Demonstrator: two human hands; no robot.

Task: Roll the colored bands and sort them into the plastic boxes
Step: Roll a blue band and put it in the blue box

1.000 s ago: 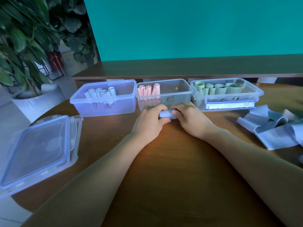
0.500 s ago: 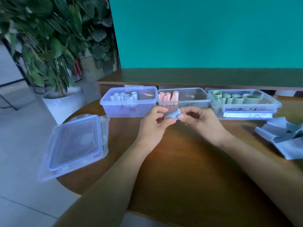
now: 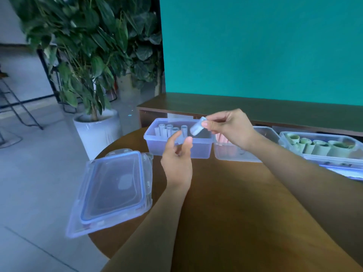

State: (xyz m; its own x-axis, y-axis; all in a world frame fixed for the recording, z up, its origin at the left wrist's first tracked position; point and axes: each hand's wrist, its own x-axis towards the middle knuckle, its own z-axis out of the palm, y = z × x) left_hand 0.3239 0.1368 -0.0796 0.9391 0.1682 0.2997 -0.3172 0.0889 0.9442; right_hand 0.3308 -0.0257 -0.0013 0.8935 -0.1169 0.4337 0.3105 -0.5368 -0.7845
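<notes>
- Since a second ago: pale blue roll (image 3: 197, 127) lifted off the round wooden table (image 3: 225, 203), now pinched in right hand (image 3: 228, 127) over left box (image 3: 177, 143) of upright blue rolls.
- Left hand (image 3: 177, 160) released; fingers relaxed, holding nothing, just before the box front.
- Judged: rolling finished, drop-in pending.
- To the right: pink-roll box (image 3: 243, 152), then green-roll box (image 3: 322, 146).
- Loose lid (image 3: 112, 190) overhanging table edge; potted plant (image 3: 82, 55) on tiled floor; teal wall (image 3: 261, 46) behind.

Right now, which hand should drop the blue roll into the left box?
Right. The right hand already pinches the blue roll above the left box; the left hand is empty, nearer the person.
</notes>
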